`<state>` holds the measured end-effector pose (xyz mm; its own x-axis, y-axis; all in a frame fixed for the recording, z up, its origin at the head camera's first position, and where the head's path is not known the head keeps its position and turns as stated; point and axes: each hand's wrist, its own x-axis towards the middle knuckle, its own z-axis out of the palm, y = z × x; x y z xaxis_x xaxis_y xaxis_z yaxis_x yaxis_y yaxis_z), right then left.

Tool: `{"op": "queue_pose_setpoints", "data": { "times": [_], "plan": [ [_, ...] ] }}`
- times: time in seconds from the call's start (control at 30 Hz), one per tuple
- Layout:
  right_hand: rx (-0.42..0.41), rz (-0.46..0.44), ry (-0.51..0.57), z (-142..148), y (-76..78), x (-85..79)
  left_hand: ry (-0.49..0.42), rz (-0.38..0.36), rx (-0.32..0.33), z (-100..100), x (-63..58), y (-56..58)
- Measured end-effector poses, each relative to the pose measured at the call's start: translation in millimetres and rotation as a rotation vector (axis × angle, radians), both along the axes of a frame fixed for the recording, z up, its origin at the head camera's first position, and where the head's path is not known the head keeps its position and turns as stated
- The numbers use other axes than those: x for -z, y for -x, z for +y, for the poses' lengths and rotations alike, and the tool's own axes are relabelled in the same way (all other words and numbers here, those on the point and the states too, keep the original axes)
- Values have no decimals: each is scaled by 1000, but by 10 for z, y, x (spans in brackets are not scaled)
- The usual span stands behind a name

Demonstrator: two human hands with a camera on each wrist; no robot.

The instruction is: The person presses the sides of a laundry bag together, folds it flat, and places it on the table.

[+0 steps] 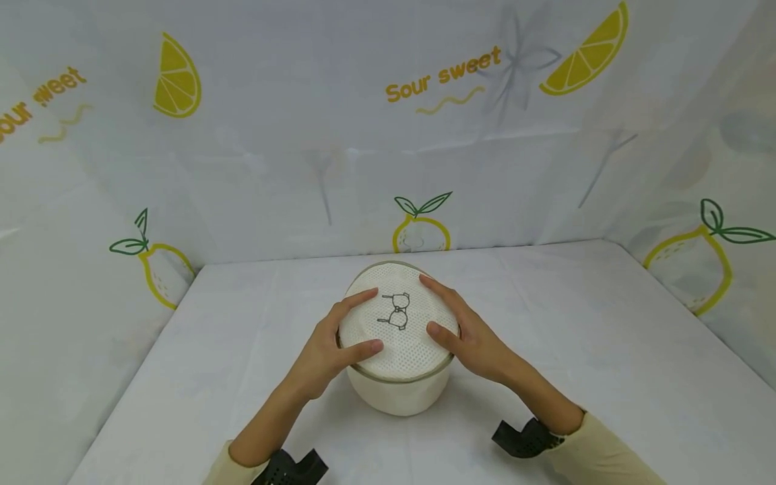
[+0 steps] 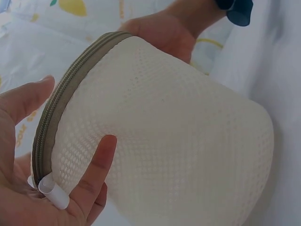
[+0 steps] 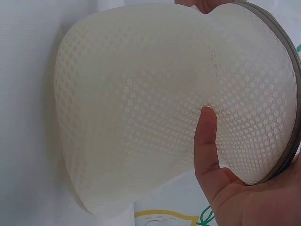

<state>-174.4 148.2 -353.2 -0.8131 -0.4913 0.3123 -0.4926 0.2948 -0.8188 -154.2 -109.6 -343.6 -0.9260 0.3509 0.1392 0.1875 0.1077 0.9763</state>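
A white mesh laundry bag point(image 1: 400, 394), round like a drum, stands upright on the table with its top tilted toward me. Its lid carries a black line drawing point(image 1: 398, 316) of two bra-like shapes. Around the top edge runs a khaki zipper point(image 2: 70, 77), closed where it shows, with a small white tab point(image 2: 54, 192) beside the left palm. My left hand point(image 1: 327, 353) grips the left side of the rim, thumb on the lid and a finger pressing the mesh wall. On the opposite side my right hand point(image 1: 479, 340) holds the rim likewise, one fingertip denting the wall in the right wrist view.
A white cloth covers the table point(image 1: 242, 377). Behind and at both sides hangs a pale curtain point(image 1: 273, 182) printed with lemons and lettering. Black straps point(image 1: 527, 438) sit at both wrists, next to beige sleeves.
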Motion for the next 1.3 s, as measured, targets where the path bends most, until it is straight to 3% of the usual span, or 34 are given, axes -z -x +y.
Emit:
{"op": "queue_pose_setpoints", "data": {
  "times": [0.13,0.4,0.63,0.9,1.3],
  "plan": [
    [5,6,-12,-6,4,15,0,-7,18,-8,-4,-2],
    [25,-8,-13,-35,-29,24,52,49,35,-43,46,32],
    [34,-23,34,-69,-46,36,-7,-73,135,-78,29,43],
    [42,-22,83,-92,-42,71,-91,-120,163,-70,38,60],
    [84,3,99,-109,-36,115,-208,-106,188,-13,73,35]
  ]
}}
